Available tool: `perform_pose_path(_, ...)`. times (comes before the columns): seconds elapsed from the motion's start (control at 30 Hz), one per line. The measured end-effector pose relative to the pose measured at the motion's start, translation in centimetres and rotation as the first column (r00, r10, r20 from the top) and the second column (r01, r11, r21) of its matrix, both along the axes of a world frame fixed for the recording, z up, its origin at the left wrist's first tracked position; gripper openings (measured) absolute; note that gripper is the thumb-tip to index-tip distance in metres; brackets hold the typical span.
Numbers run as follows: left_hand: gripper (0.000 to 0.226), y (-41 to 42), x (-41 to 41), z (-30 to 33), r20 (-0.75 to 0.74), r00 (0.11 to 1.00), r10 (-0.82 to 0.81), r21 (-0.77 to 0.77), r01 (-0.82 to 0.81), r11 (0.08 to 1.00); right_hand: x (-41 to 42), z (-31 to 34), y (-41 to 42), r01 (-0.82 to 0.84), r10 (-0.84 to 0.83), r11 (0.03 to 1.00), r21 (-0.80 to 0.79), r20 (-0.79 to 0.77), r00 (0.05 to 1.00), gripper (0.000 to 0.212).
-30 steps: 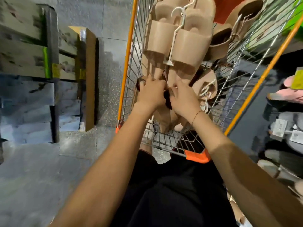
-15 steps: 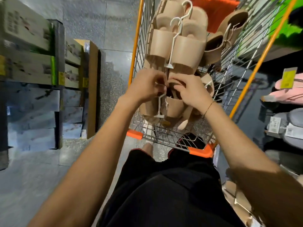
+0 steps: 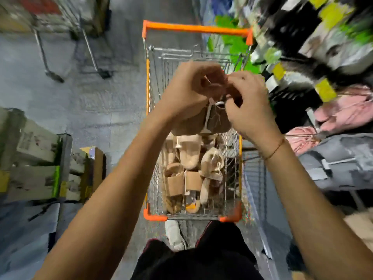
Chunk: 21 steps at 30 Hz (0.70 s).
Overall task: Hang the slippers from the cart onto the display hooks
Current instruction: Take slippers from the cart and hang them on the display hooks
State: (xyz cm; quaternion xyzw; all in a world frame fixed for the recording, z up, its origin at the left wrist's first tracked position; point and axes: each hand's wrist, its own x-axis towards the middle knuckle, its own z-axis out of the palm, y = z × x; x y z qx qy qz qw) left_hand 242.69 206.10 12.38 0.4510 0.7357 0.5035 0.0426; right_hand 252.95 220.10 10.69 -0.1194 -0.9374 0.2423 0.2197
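Note:
A wire cart (image 3: 193,28) with orange trim stands straight ahead of me, with several tan slippers (image 3: 181,178) on white hangers piled in its near half. Above the cart I hold up one tan slipper pair (image 3: 193,122) on a white plastic hanger (image 3: 207,116). My left hand (image 3: 187,91) grips the top of the pair at the hanger's hook. My right hand (image 3: 248,106) pinches the hanger area from the right side. The hook itself is mostly hidden between my fingers.
Display racks on the right carry pink slippers (image 3: 339,110), grey slippers (image 3: 343,158) and yellow price tags (image 3: 325,89), all blurred. Stacked cardboard boxes (image 3: 40,164) stand at the left. A metal stand's legs (image 3: 66,55) are at the far left on the grey floor.
Both hands have lifted one tan slipper pair up out of the cart. My view has tilted up, so the whole cart and the right-hand display now show.

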Motion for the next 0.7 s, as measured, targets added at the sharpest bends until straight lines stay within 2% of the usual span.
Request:
perform_pose_path(0.13, 0.005, 5.1, 3.3, 9.5, -0.180, 0.977, -0.115, 0.155, 0.144, 0.977, 5.1, 6.9, 1.5, 0.245, -0.219, 0.969, 0.041, -0.324, 0.920, 0.027)
perform_pose_path(0.23, 0.009, 9.4, 6.9, 15.7, -0.275, 0.933, -0.233, 0.233, 0.300, 0.925, 9.7, 11.7, 3.2, 0.406, -0.353, 0.914, -0.008, -0.512, 0.783, 0.022)
perform_pose_path(0.3, 0.012, 12.3, 10.2, 19.2, -0.320, 0.899, -0.298, 0.283, 0.391, 0.876, 13.3, 14.8, 4.9, 0.530, -0.415, 0.848, 0.020, -0.598, 0.686, 0.018)
perform_pose_path(0.5, 0.010, 21.8, 22.6, 26.2, -0.356, 0.844, -0.401, 0.477, 0.533, 0.699, 26.2, 24.5, 9.8, 0.815, -0.557, 0.575, 0.073, -0.695, 0.455, 0.023)
perform_pose_path(0.57, 0.015, 24.3, 27.1, 27.5, -0.398, 0.846, -0.356, 0.504, 0.525, 0.685, 30.8, 26.9, 11.1, 0.871, -0.582, 0.486, 0.077, -0.714, 0.388, 0.026)
perform_pose_path(0.7, 0.020, 28.1, 36.2, 29.1, -0.483, 0.855, -0.186, 0.539, 0.458, 0.707, 39.3, 30.6, 13.3, 0.929, -0.643, 0.371, 0.002, -0.721, 0.259, 0.030)
